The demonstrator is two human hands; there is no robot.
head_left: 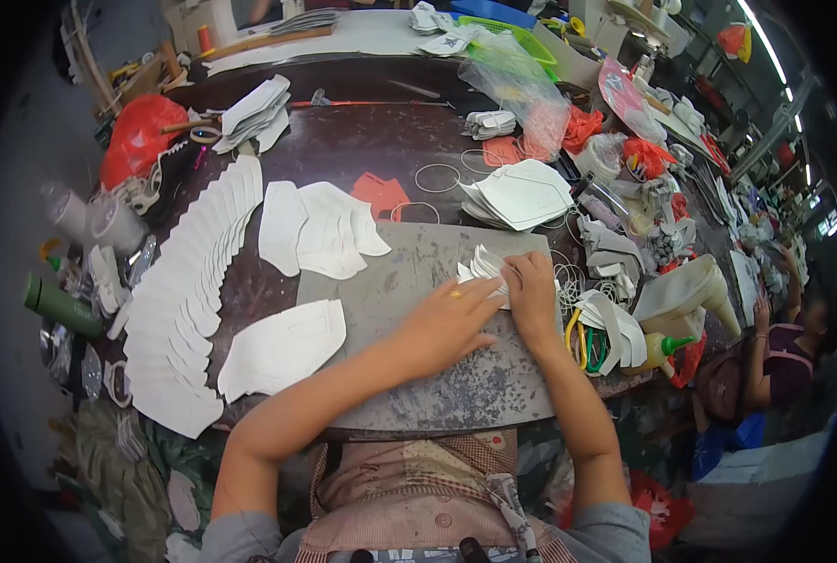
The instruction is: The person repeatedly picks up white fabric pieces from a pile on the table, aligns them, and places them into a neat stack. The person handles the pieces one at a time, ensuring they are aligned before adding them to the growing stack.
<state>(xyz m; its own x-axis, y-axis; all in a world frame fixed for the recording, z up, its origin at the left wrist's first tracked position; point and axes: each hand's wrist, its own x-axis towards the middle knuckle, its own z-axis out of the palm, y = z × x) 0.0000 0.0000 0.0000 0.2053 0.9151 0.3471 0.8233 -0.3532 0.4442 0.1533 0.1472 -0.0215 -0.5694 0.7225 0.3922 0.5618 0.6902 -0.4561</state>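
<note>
In front of me, both hands meet at a small stack of white cut pieces (480, 264) on a worn grey board (409, 253). My left hand (449, 321) reaches across from the left, its fingers closed against the near side of the stack, a ring on one finger. My right hand (532, 293) grips the stack's right edge with bent fingers, its fingertips close to the left ones. The fingers partly hide the pieces. Just beyond lies a thicker pile of white panels (522, 194). Left of the board is a single large white panel (285, 347).
A long fanned row of white pieces (179, 300) curves along the table's left side. More white panels (320, 228) overlap the board's far left corner. At right stand yellow-handled scissors (573, 340), a green-tipped bottle (661, 348) and looped cords (569, 279). Another person (780, 361) is far right.
</note>
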